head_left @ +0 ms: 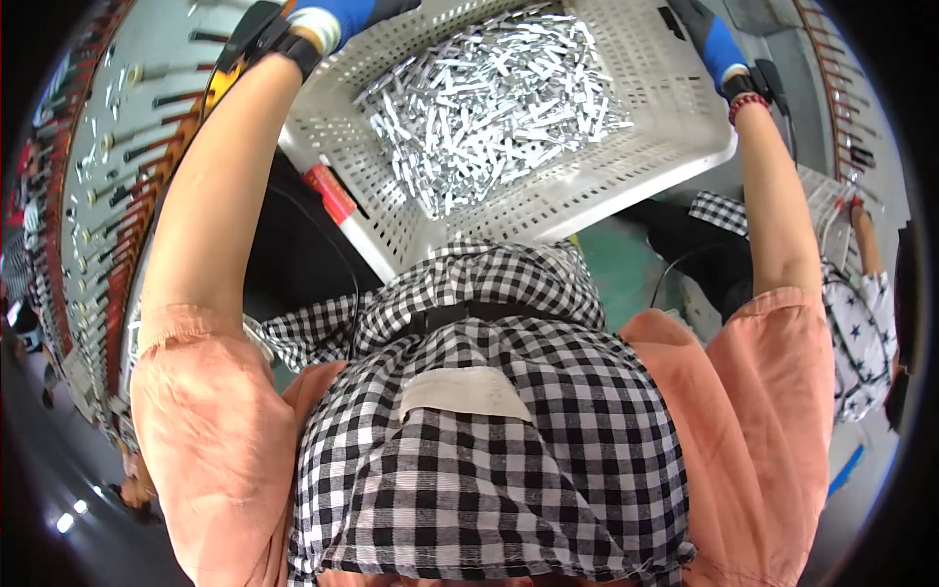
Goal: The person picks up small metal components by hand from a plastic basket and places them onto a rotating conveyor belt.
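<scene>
A pale grey perforated plastic basket (675,147) is in front of me, its near edge close to my checked apron. A heap of small silvery metal parts (499,103) lies inside it; their exact kind I cannot make out. At the upper edge my left hand (342,18), in a blue glove with dark fingers, is closed on the basket's far left rim. My right hand (717,44), gloved alike, is closed at the right rim beside a handle slot. The fingertips of both are partly hidden or cut off. Each wrist wears a dark strapped device.
A red tag (331,194) is on the basket's left side. Racks of tools with dark and metal handles (122,137) line the left; another rack (851,117) curves along the right. A person in a star-patterned garment (861,333) is at the right. Green floor (611,259) shows below the basket.
</scene>
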Demonstrator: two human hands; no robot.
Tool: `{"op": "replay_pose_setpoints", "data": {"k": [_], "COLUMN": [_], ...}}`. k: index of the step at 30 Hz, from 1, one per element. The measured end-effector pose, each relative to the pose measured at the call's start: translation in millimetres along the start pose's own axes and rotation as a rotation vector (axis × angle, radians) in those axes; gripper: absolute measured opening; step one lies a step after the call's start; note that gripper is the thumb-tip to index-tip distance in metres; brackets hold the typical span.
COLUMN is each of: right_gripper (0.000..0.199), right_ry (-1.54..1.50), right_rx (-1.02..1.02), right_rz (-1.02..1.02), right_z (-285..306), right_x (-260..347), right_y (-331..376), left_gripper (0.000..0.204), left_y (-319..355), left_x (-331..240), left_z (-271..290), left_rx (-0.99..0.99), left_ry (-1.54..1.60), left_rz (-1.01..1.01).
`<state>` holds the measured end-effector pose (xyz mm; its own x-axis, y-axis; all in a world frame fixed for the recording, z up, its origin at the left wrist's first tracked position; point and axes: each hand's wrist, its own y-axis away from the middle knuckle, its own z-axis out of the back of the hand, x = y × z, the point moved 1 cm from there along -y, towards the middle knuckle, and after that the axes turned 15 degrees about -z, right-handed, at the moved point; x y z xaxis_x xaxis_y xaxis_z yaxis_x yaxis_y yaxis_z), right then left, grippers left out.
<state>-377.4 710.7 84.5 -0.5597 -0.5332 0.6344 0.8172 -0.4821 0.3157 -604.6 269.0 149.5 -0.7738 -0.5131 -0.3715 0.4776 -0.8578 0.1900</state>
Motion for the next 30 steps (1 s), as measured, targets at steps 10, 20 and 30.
{"op": "replay_pose_setpoints", "data": {"k": [10,20,30], "right_gripper": [0.058,0.055,0.049], "right_ry": [0.014,0.065,0.096], "right_rx": [-0.007,-0.151,-0.214], "right_rz": [-0.156,-0.22,-0.288], "right_z": [0,1,2], "right_x": [35,57,56], "right_y": [28,34,42], "left_gripper": [0.051,0.038,0.046], "left_y": [12,-67,-121], "left_x": [12,5,1], "left_z": [19,146,100], "left_rx": [-0.069,-0.842,-0.468], "left_ry": [0.38,1.248,0.74], "left_rz": [-0.148,-0.4,-0.145]}}
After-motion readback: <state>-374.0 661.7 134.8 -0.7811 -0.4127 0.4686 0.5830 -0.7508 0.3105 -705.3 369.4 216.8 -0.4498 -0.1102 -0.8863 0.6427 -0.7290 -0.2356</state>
